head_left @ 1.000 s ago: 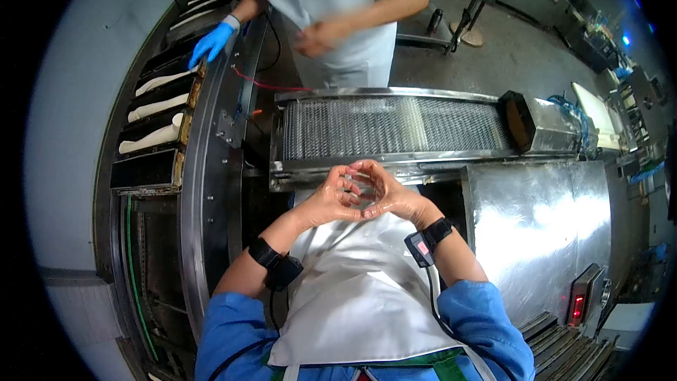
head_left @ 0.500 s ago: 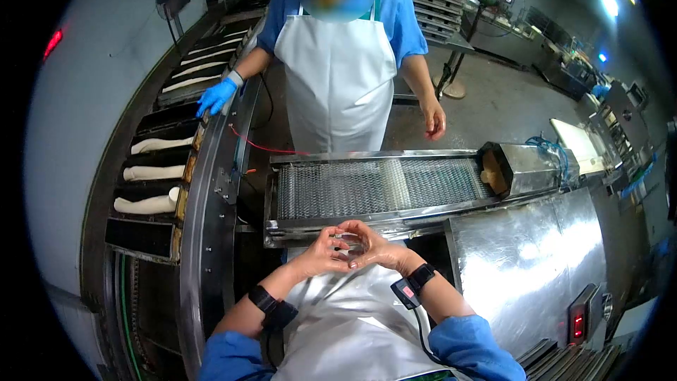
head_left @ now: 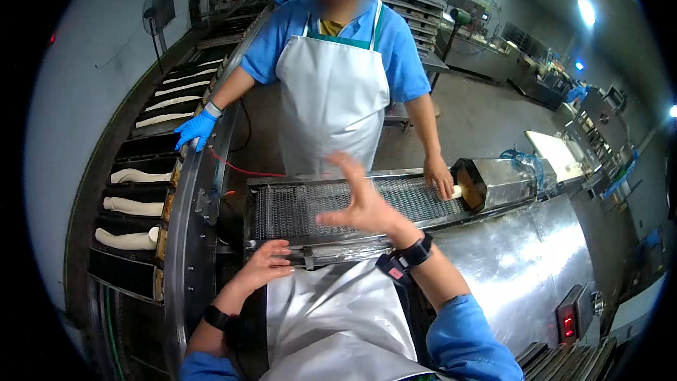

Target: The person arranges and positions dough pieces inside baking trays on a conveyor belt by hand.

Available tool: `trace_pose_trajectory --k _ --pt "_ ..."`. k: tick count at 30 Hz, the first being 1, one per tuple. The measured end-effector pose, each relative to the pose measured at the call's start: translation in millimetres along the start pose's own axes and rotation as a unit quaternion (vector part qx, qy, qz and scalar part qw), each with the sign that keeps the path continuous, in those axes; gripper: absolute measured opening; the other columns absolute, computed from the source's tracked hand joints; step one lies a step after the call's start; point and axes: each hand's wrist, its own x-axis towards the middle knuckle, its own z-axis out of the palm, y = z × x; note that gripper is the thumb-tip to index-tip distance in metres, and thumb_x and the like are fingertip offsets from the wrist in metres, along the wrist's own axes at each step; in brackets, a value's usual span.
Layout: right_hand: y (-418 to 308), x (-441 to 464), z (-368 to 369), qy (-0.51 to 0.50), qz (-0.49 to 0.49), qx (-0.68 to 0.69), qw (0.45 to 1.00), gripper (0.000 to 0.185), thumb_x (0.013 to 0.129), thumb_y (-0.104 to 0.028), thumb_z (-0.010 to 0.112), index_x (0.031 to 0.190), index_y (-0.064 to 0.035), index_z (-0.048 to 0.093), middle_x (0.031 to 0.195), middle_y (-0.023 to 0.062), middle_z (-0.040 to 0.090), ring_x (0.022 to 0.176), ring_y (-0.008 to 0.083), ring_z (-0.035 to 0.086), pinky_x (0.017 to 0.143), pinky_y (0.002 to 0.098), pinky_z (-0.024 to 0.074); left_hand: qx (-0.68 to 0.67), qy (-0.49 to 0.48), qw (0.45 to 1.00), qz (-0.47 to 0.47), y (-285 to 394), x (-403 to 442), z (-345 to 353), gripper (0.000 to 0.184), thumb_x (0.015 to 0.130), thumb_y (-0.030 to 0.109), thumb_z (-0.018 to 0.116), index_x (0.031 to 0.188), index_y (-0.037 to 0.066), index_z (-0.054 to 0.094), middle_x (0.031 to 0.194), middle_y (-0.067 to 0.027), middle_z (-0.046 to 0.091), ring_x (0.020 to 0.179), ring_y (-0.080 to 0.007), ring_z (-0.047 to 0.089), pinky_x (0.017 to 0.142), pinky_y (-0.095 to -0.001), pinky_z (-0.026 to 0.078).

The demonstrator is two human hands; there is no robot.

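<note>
My right hand [head_left: 361, 204] is raised over the mesh conveyor belt [head_left: 303, 204], fingers spread and holding nothing; its fingertips are slightly blurred. Down at the near metal edge of that conveyor is my left hand [head_left: 266, 264], its fingers loosely extended with nothing in them. Across from me, a co-worker's bare hand [head_left: 438, 178] reaches onto the belt beside a small pale dough-like piece [head_left: 457, 191] at the mouth of a metal housing [head_left: 504, 182]. The co-worker's blue-gloved hand [head_left: 197, 129] rests on the rail at the left.
Along the left runs a line of black trays [head_left: 123, 268] with pale, elongated dough-like pieces [head_left: 127, 238] in them. A shiny metal panel [head_left: 515, 261] lies to my right, with a red digital display [head_left: 568, 324] near its lower edge. A red cable [head_left: 236, 167] hangs behind the rail.
My hands, close together before, have parted: the right rose forward over the belt, the left moved left. The co-worker's bare hand came down onto the belt, where a pale piece now shows.
</note>
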Motion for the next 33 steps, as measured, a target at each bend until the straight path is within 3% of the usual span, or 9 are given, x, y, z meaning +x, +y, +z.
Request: trace_pose_trajectory --k 3,7,11,14,23,25,26,29,33 --pt "-44 30 -42 0.11 -0.082 -0.115 0.984 0.11 0.057 -0.042 0.089 0.145 -0.0079 0.031 0.151 0.0201 0.016 0.141 0.0391 0.017 0.113 0.0505 0.0211 -0.016 0.067 0.998 0.01 20 -7 -17 0.064 0.077 0.0 0.074 0.132 0.007 0.044 0.119 -0.0088 0.051 0.102 -0.0181 0.055 0.087 -0.0331 0.051" --pt "-53 41 -53 0.207 -0.146 -0.216 0.943 0.113 0.061 -0.053 0.084 0.146 -0.0068 0.027 0.151 0.022 0.014 0.142 0.04 0.012 0.113 0.0522 0.0191 -0.019 0.158 0.985 0.064 28 -30 -43 0.061 0.078 -0.003 0.071 0.132 0.007 0.044 0.119 -0.009 0.051 0.103 -0.0182 0.055 0.088 -0.0322 0.051" --pt "-37 44 -48 0.239 -0.15 -0.222 0.933 0.115 0.062 -0.054 0.083 0.148 -0.0064 0.023 0.151 0.0237 0.013 0.143 0.041 0.009 0.113 0.0527 0.0176 -0.008 0.209 0.975 0.07 45 -46 -55 0.06 0.079 -0.003 0.07 0.132 0.007 0.046 0.122 -0.01 0.052 0.106 -0.0188 0.055 0.089 -0.0327 0.051" --pt "9 52 -43 0.237 -0.053 -0.239 0.94 0.115 0.062 -0.058 0.08 0.148 -0.0062 0.023 0.151 0.0296 0.012 0.139 0.0501 0.01 0.112 0.0571 0.0156 0.014 0.241 0.968 0.063 51 -58 -52 0.06 0.079 -0.003 0.071 0.133 0.007 0.046 0.122 -0.0099 0.053 0.106 -0.0185 0.055 0.089 -0.0324 0.05" --pt "-19 53 -49 0.215 -0.072 -0.253 0.941 0.114 0.061 -0.053 0.083 0.147 -0.0054 0.024 0.152 0.0261 0.015 0.141 0.0469 0.011 0.112 0.0554 0.0168 -0.006 0.277 0.957 0.085 42 -52 -74 0.055 0.081 0.0 0.07 0.131 0.006 0.048 0.121 -0.0089 0.053 0.107 -0.0168 0.055 0.093 -0.0309 0.048" --pt "-35 57 -51 0.251 -0.164 -0.254 0.92 0.116 0.06 -0.056 0.083 0.148 -0.0062 0.024 0.152 0.026 0.013 0.141 0.0454 0.011 0.113 0.0547 0.016 -0.01 0.28 0.957 0.08 35 -52 -83 0.055 0.081 0.0 0.07 0.131 0.006 0.048 0.122 -0.0089 0.053 0.107 -0.017 0.054 0.093 -0.0308 0.047" --pt "-44 55 -51 0.258 -0.167 -0.236 0.922 0.119 0.059 -0.049 0.087 0.149 -0.0078 0.022 0.154 0.0206 0.01 0.144 0.0367 0.011 0.114 0.0487 0.0203 -0.011 0.278 0.957 0.08 29 -51 -88 0.055 0.081 0.001 0.07 0.131 0.006 0.048 0.123 -0.0088 0.053 0.108 -0.0172 0.054 0.093 -0.0306 0.047" --pt "-68 60 -59 0.321 -0.237 -0.3 0.867 0.12 0.059 -0.055 0.084 0.149 -0.0084 0.02 0.154 0.0193 0.015 0.143 0.036 0.014 0.114 0.0514 0.0199 -0.015 0.281 0.956 0.08 38 -55 -87 0.054 0.081 0.002 0.07 0.131 0.006 0.048 0.124 -0.0086 0.053 0.108 -0.0171 0.054 0.094 -0.0304 0.047" --pt "-71 62 -67 0.338 -0.269 -0.289 0.854 0.12 0.059 -0.058 0.083 0.149 -0.0094 0.021 0.154 0.0178 0.016 0.143 0.0347 0.016 0.113 0.0534 0.0197 -0.012 0.294 0.952 0.083 49 -59 -84 0.054 0.081 0.001 0.07 0.131 0.006 0.049 0.121 -0.0076 0.053 0.105 -0.0157 0.054 0.093 -0.0298 0.047"
